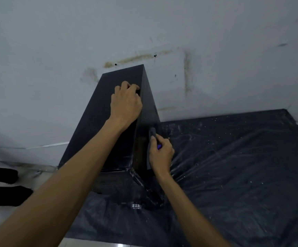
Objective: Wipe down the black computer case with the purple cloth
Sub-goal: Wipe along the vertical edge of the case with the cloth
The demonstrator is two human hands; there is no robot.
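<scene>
Left forearm (64, 184), left fingers (126, 85) clutching black computer case (98, 111); right fingers (159, 141) (lower, at its side) round purple cloth (151, 133).

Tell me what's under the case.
A black plastic sheet lies under the case, spreading right and toward the camera. Anything beneath the case's base is hidden.

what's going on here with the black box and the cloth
A person is cleaning a black computer case that stands on a dark plastic sheet beside a stained white wall. The left hand rests on top of the case with its fingers curled over the upper edge, apparently steadying it. The right hand holds the purple cloth against the case's right side panel, in its lower part.
</scene>
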